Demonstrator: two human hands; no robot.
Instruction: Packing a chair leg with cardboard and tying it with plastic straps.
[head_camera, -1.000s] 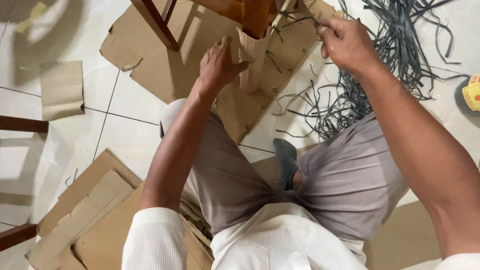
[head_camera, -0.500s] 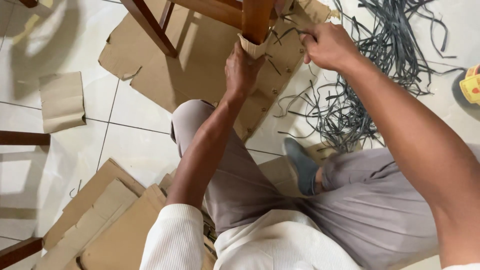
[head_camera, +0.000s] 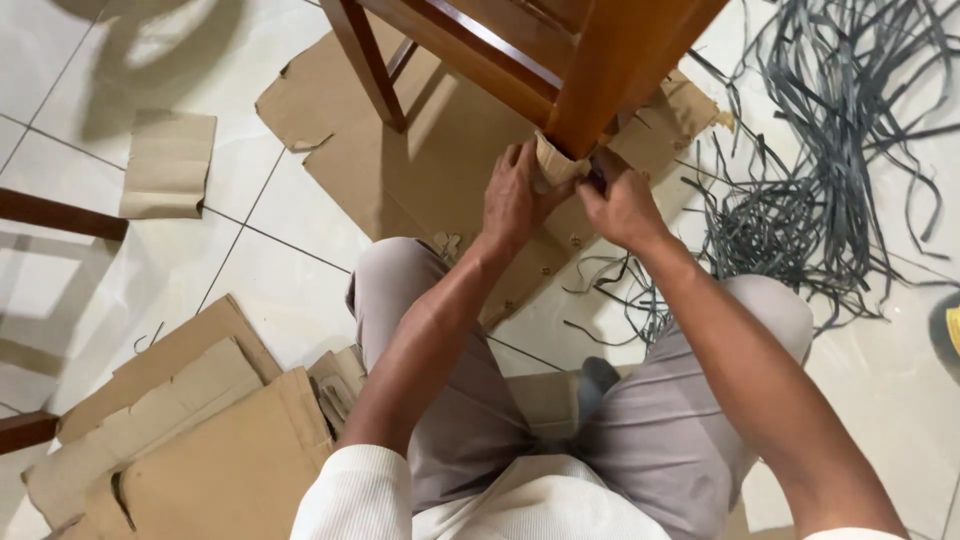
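Observation:
A brown wooden chair leg (head_camera: 610, 70) stands on a flat cardboard sheet (head_camera: 440, 140), its lower end wrapped in a cardboard sleeve (head_camera: 556, 164). My left hand (head_camera: 515, 195) presses the sleeve against the leg from the left. My right hand (head_camera: 620, 205) is closed against the sleeve's right side, pinching a thin dark plastic strip (head_camera: 598, 172) beside it. The foot of the leg is hidden behind both hands.
A tangle of dark grey plastic strips (head_camera: 830, 150) covers the tiles at the right. Another chair leg (head_camera: 365, 60) stands at the back. Cardboard pieces lie at the left (head_camera: 168, 165) and lower left (head_camera: 190, 440). Dark wooden bars (head_camera: 60, 215) enter from the left edge.
My right hand came down and left from the strip pile to the wrapped leg. My left hand stayed on the sleeve. The view shifted closer over the leg.

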